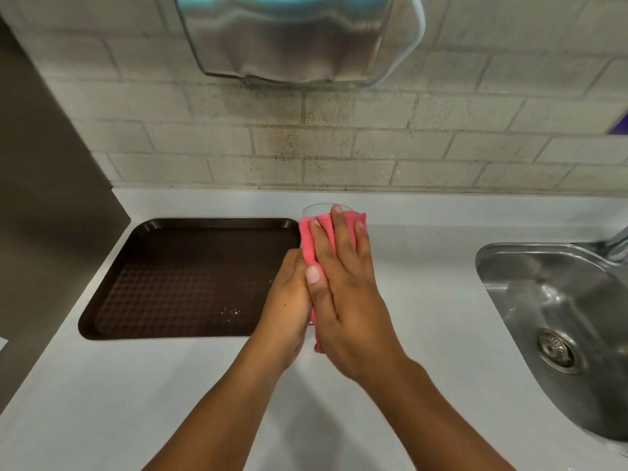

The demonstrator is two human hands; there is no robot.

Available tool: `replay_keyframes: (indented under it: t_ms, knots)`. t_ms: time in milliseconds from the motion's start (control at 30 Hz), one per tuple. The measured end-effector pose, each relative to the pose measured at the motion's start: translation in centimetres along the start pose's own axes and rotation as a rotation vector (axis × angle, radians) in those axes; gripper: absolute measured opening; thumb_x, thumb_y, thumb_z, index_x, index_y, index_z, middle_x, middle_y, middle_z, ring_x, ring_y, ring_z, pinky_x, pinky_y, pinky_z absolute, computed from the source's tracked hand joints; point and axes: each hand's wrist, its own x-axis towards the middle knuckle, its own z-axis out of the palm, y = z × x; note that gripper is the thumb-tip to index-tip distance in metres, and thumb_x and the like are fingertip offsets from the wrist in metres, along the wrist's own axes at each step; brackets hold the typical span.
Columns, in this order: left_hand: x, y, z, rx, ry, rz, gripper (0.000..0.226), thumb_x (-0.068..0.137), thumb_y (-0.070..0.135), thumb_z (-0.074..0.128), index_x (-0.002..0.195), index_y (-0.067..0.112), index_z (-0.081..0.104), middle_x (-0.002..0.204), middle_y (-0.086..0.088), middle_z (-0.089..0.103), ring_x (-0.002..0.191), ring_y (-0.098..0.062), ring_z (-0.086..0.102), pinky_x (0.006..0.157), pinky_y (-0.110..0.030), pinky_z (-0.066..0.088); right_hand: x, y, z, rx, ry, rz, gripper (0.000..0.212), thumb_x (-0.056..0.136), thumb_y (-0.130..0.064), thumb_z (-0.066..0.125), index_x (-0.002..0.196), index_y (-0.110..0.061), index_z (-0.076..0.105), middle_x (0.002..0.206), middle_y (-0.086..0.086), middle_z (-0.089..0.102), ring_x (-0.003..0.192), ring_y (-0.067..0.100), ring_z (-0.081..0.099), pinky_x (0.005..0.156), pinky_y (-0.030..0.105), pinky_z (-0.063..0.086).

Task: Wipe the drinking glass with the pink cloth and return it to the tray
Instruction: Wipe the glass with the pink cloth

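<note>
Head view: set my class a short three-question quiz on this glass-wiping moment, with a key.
1. True or false: the drinking glass stands on the tray.
2. What is set into the counter at the right? A) sink B) stove C) kettle
3. Fill in: the right hand presses the ____ cloth against the glass, which the left hand holds.
Key: 1 false, the hands hold it; 2 A; 3 pink.

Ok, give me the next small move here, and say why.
Probably slide the right hand with the pink cloth up over the rim of the drinking glass: the cloth covers the side, the rim is bare, and the left hand holds it lower down.
</note>
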Motion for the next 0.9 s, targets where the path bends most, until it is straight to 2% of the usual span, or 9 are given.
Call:
replay_keyframes:
  t_ms: [67,167,333,433,500,600,667,800,900]
  knots:
    - [-0.1,0.3,0.0,0.047,0.031,0.038,0.040,0.108,0.056,0.046,0.120,0.026,0.069,0.121,-0.007,0.078,0.117,-0.026,0.075,0.105,-0.059,0.058,1.1,0.1,-1.1,0.083,-0.041,0.009,0.055,0.112,-0.041,0.022,0.165,-0.041,0.009,0.175,-0.017,-0.012,0.159,0.005,-0.020,0.127,0.027,-0.004]
    - [-0.9,0.3,0.4,0.053,0.034,0.079,0.066,0.095,0.077,0.046,0.116,0.018,0.068,0.113,-0.017,0.077,0.112,-0.035,0.075,0.103,-0.059,0.059,3.0,0.6,-3.1,0.275,0.010,0.124,0.050,0.112,-0.047,0.023,0.162,-0.048,0.021,0.174,-0.016,0.014,0.153,-0.010,0.014,0.125,0.018,0.017]
    - [-0.6,0.6,0.9,-0.041,0.029,0.053,0.065,0.090,0.076,0.051,0.114,0.019,0.071,0.112,-0.015,0.081,0.108,-0.034,0.080,0.097,-0.051,0.063,1.1,1.3,-2.4,0.653,0.064,0.389,0.048,0.104,-0.064,0.032,0.152,-0.061,0.033,0.142,-0.008,0.067,0.125,0.017,0.069,0.103,0.042,0.058]
    - [0.3,1.2,0.7,-0.074,0.083,0.007,0.065,0.095,0.077,0.050,0.112,0.017,0.071,0.108,-0.014,0.082,0.097,-0.030,0.079,0.085,-0.045,0.062,-2.1,0.4,-1.1,0.708,0.070,0.379,0.055,0.102,-0.058,0.035,0.156,-0.058,0.028,0.123,-0.022,0.073,0.109,0.007,0.075,0.090,0.029,0.063]
    - [0.7,1.3,0.6,-0.072,0.119,-0.027,0.066,0.100,0.073,0.045,0.116,0.014,0.070,0.108,-0.015,0.081,0.092,-0.027,0.080,0.079,-0.040,0.062,-4.2,-1.0,-0.2,0.600,0.055,0.265,0.059,0.105,-0.049,0.029,0.162,-0.051,0.012,0.147,-0.018,0.057,0.130,0.009,0.063,0.109,0.030,0.052]
    - [0.8,1.2,0.8,-0.052,0.116,-0.066,0.079,0.092,0.083,0.046,0.119,0.015,0.073,0.112,-0.011,0.083,0.103,-0.026,0.081,0.096,-0.043,0.062,-5.2,-1.3,1.0,0.317,0.072,0.110,0.061,0.108,-0.049,0.019,0.166,-0.035,0.003,0.174,-0.025,-0.001,0.161,0.003,-0.003,0.129,0.021,0.006]
    - [0.7,0.8,0.9,-0.090,0.078,-0.110,0.086,0.079,0.092,0.051,0.119,0.019,0.076,0.114,-0.006,0.084,0.108,-0.024,0.080,0.106,-0.047,0.057,-4.4,-0.5,1.0,0.168,0.084,0.053,0.061,0.109,-0.048,0.017,0.166,-0.028,0.011,0.176,-0.014,-0.001,0.163,0.013,-0.005,0.131,0.030,0.004]
    - [0.4,0.3,0.7,0.006,0.002,-0.024,0.041,0.108,0.060,0.044,0.114,0.030,0.072,0.108,0.001,0.081,0.110,-0.020,0.076,0.093,-0.046,0.060,-1.6,0.0,0.1,-0.023,0.054,-0.067,0.060,0.110,-0.043,0.008,0.165,-0.019,0.011,0.176,-0.003,-0.001,0.163,0.020,-0.005,0.132,0.047,0.009]
    - [0.4,0.9,0.8,0.044,-0.056,0.035,0.055,0.096,0.075,0.046,0.125,0.034,0.069,0.123,0.003,0.079,0.118,-0.017,0.076,0.106,-0.052,0.058,0.5,-0.6,-1.2,-0.056,0.031,0.005,0.059,0.111,-0.041,0.013,0.167,-0.024,0.007,0.175,-0.006,-0.013,0.160,0.012,-0.020,0.132,0.048,0.008]
